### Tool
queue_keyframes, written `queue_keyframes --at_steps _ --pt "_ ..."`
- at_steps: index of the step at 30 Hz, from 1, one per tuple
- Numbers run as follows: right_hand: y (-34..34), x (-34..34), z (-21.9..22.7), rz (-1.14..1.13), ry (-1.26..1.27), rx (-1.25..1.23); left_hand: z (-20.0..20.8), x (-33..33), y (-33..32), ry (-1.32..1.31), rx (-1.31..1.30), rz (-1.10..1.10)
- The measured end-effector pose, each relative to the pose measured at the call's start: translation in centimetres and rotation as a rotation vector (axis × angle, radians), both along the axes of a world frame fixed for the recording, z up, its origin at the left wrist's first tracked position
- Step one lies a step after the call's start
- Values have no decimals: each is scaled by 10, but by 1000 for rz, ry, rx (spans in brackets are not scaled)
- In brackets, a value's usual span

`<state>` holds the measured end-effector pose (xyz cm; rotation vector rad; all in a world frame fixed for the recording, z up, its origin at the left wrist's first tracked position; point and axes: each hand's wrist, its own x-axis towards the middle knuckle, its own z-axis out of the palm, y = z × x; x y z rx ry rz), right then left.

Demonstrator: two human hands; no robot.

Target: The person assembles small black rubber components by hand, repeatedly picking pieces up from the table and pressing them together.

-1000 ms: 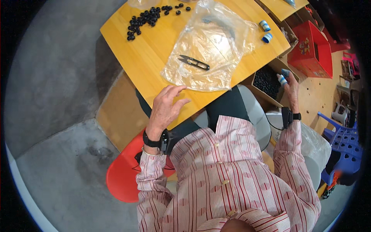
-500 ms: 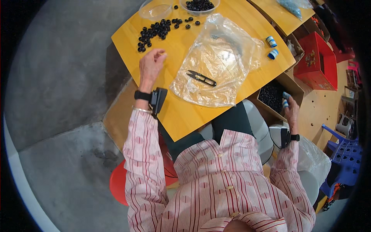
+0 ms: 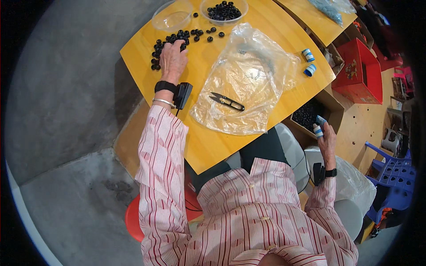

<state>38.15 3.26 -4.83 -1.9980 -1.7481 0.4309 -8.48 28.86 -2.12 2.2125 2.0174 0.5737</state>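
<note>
My left hand (image 3: 173, 61) is at the pile of round black beads (image 3: 179, 35) on the yellow table. Its fingers are curled down, and a bead shows between thumb and forefinger. My right hand (image 3: 327, 141) hangs at the edge of a cardboard box (image 3: 336, 116) holding many small black pieces (image 3: 307, 116). Blue-and-white wraps (image 3: 317, 130) cover two of its fingertips, which are stretched out and slightly apart. Thread snips (image 3: 227, 102) lie on a clear plastic bag (image 3: 239, 75) between the hands.
At the table's far side stand a clear bowl (image 3: 172, 21) and a second bowl (image 3: 245, 14) with black beads. Two blue-and-white striped rolls (image 3: 308, 55) sit by the right edge. Beyond are a red box (image 3: 358, 73) and a blue plastic chair (image 3: 395, 177).
My left hand has moved forward from the bare table onto the bead pile. My right hand has drawn slightly back toward me at the box.
</note>
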Motion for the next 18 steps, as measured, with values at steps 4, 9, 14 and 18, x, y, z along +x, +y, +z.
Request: queue_keyframes --at_steps 4,9,14,18 --pt "2 -21 13 14 40 -14 -7 -2 2 97 39 31" --pt "4 -33 27 85 -54 -113 -4 3 -9 61 43 -27" --pt "21 -47 38 221 -49 32 8 13 -49 -375 -27 -34" --pt "39 -67 54 320 -38 119 9 29 -98 -862 -189 -75"
